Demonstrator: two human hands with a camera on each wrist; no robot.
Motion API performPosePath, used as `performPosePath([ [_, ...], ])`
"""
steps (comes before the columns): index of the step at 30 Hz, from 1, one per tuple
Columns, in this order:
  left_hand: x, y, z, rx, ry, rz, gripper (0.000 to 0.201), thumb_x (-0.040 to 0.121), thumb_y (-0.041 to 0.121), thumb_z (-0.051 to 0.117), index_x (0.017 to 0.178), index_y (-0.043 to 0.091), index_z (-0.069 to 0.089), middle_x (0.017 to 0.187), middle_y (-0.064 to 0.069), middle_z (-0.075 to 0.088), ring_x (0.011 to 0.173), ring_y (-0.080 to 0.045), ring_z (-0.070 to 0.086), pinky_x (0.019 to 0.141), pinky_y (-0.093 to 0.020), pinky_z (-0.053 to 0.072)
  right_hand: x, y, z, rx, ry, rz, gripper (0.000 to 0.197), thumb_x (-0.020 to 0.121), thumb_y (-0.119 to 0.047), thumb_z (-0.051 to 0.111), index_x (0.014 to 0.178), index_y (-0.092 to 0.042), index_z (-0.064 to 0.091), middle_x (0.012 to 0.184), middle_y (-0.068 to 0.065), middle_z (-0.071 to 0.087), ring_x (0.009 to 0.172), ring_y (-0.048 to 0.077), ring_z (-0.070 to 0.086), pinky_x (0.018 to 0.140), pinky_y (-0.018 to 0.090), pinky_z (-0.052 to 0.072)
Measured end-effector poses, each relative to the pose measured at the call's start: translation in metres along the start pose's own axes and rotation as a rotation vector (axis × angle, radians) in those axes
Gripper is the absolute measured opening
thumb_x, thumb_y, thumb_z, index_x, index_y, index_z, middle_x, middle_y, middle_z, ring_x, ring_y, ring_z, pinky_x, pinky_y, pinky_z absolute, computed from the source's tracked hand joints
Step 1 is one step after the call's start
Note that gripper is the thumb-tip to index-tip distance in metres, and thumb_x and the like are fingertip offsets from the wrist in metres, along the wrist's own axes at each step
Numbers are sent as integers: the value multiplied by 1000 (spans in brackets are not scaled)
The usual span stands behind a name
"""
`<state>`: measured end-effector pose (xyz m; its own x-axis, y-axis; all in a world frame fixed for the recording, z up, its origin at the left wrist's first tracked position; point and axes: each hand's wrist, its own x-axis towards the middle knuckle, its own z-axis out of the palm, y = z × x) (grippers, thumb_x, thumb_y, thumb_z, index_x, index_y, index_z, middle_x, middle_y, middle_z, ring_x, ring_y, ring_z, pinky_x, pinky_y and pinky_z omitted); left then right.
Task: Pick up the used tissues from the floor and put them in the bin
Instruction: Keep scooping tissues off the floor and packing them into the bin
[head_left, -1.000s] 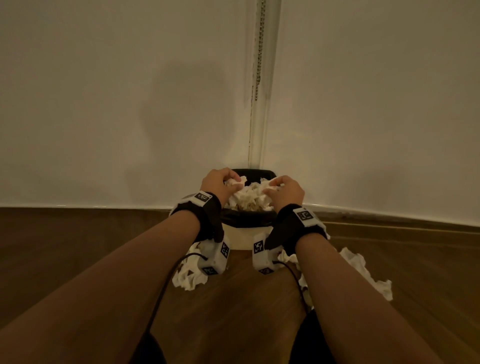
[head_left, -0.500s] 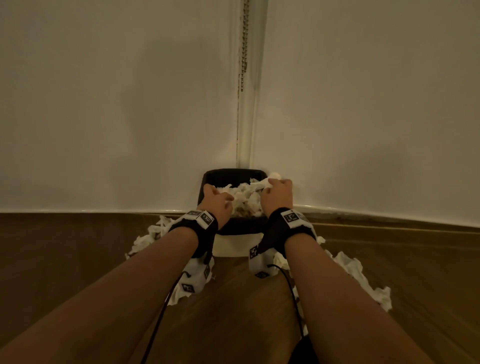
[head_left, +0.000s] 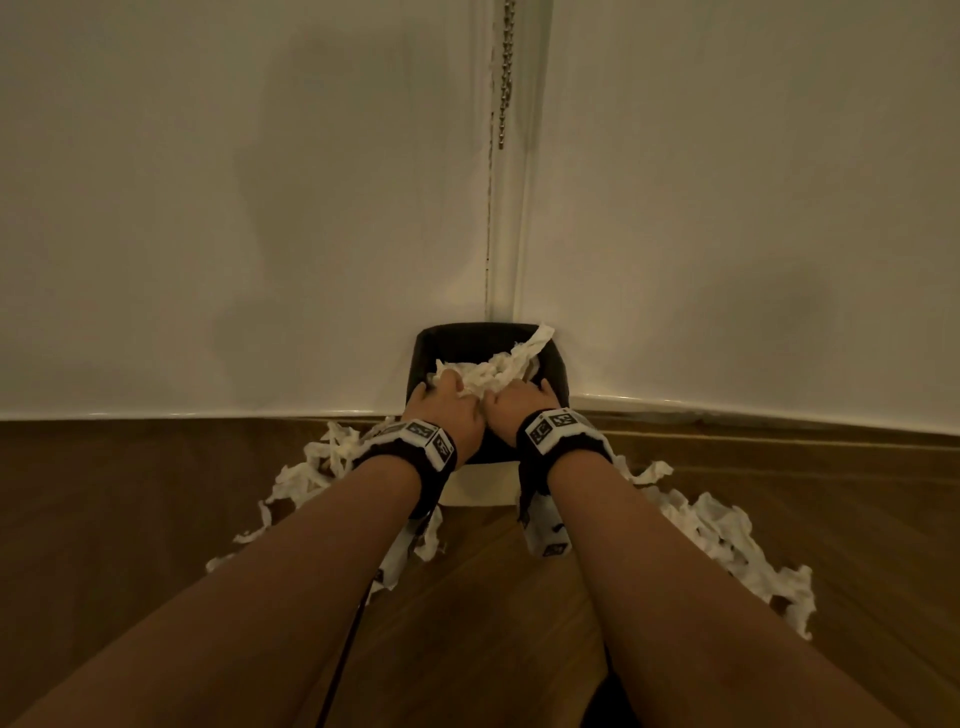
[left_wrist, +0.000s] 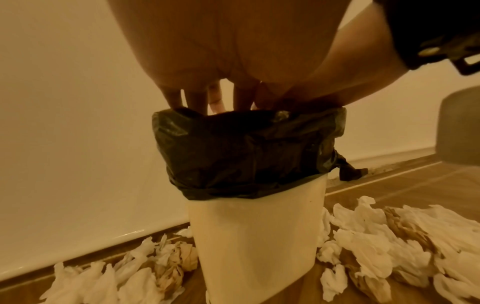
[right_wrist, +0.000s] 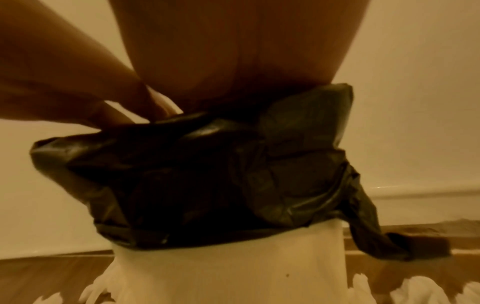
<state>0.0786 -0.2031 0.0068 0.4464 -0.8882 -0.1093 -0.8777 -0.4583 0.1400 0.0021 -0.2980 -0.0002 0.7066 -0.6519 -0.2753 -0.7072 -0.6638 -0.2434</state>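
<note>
A white bin (head_left: 483, 483) with a black liner (head_left: 558, 364) stands in the corner of the room. Crumpled tissues (head_left: 498, 371) fill its mouth, and one strip hangs over the far rim. My left hand (head_left: 447, 410) and right hand (head_left: 514, 405) lie side by side on that pile, fingers reaching down into the bin. In the left wrist view the left hand's (left_wrist: 213, 98) straight fingers dip behind the liner (left_wrist: 246, 154). In the right wrist view the right hand's (right_wrist: 166, 107) fingertips are hidden inside the liner (right_wrist: 207, 174). More tissues lie on the floor to the left (head_left: 311, 467) and right (head_left: 727, 540).
White walls meet right behind the bin, and a bead chain (head_left: 505, 78) hangs in the corner. The floor is brown wood (head_left: 130, 519). A grey rounded object (left_wrist: 459, 125) stands by the wall to the right. Tissues crowd both sides of the bin's base (left_wrist: 254, 236).
Both hands have sunk from above the bin's mouth down into it, pushing the tissue wad lower. More of the floor tissues on the left have come into view.
</note>
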Motion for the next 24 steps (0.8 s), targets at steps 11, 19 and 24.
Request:
performPosePath([
  [11, -10, -5, -13, 40, 48, -62, 36, 93, 35, 29, 120, 23, 50, 126, -2, 50, 112, -22, 50, 102, -53, 19, -12, -4, -13, -30, 138, 94, 46, 95, -34, 29, 135, -17, 45, 138, 8, 47, 127, 31, 43, 113, 51, 13],
  [19, -47, -29, -54, 30, 189, -159, 27, 93, 26, 37, 118, 23, 47, 121, -5, 45, 106, -27, 51, 96, -47, 29, -39, -15, -29, 6, 441, 115, 33, 92, -21, 42, 121, -18, 57, 132, 12, 45, 121, 31, 41, 99, 44, 33],
  [24, -73, -51, -71, 32, 144, -279, 27, 94, 22, 35, 117, 26, 47, 122, -5, 46, 109, -27, 50, 98, -48, 29, -65, -38, -42, 81, 528, -21, 31, 95, -32, 43, 106, -13, 64, 114, 10, 55, 109, 30, 51, 91, 41, 42],
])
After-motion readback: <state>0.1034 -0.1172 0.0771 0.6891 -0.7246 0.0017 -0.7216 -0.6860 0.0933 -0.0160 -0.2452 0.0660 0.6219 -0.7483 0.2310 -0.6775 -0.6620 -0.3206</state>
